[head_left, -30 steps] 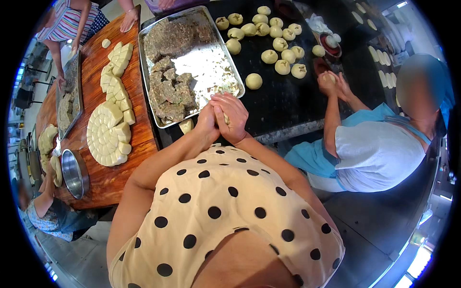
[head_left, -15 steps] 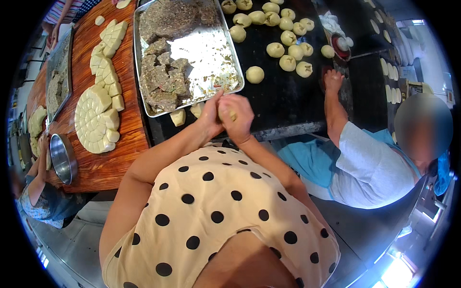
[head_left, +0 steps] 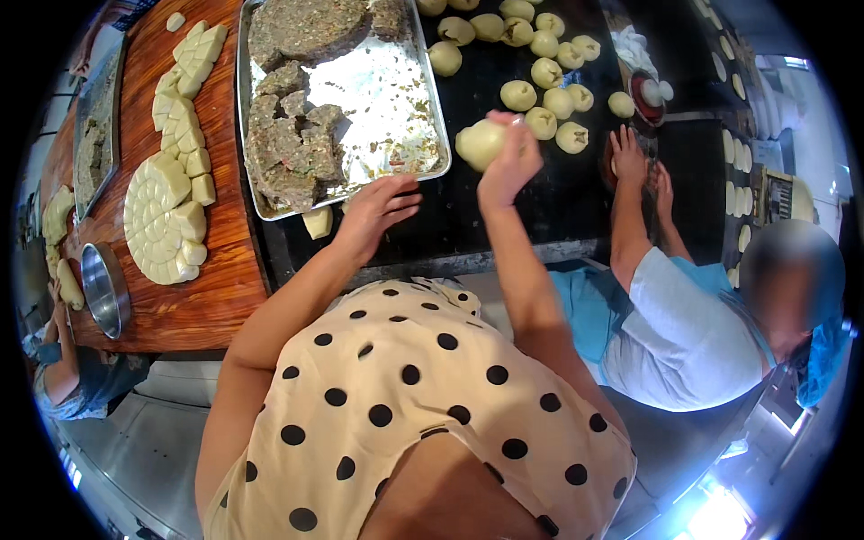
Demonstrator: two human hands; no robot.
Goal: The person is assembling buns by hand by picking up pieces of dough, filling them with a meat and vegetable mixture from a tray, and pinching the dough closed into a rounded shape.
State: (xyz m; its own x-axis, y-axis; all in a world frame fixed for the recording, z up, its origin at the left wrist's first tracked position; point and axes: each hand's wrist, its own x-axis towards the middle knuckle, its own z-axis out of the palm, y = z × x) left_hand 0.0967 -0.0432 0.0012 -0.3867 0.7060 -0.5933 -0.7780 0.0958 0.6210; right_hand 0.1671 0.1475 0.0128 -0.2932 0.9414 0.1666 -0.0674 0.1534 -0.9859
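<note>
My left hand (head_left: pixel 376 218) holds nothing, its fingers stretched out just beyond the front edge of the metal tray (head_left: pixel 355 200). Close by, a cut piece of pale dough (head_left: pixel 318 222) lies partly under the tray's near rim. Right of the tray, my right hand (head_left: pixel 510 171) has its fingers curled against a pale dough ball (head_left: pixel 481 144) over the black tabletop. That ball's outline is wide and may overlap another one; the hand covers part of it. Brownish minced filling (head_left: pixel 301 148) fills the tray's left and far parts.
Several dough balls (head_left: pixel 544 72) stand at the far right. Cut dough pieces (head_left: pixel 157 225) and a metal bowl (head_left: pixel 105 290) are on the wooden board at left. A co-worker's hands (head_left: pixel 633 166) work at the right, near a red dish (head_left: pixel 646 90). Another person is at far left.
My hands were pressed together around dough; now they have parted. The right has moved away to the right with the dough ball, while the left has opened and shifted left. The co-worker's second hand has appeared.
</note>
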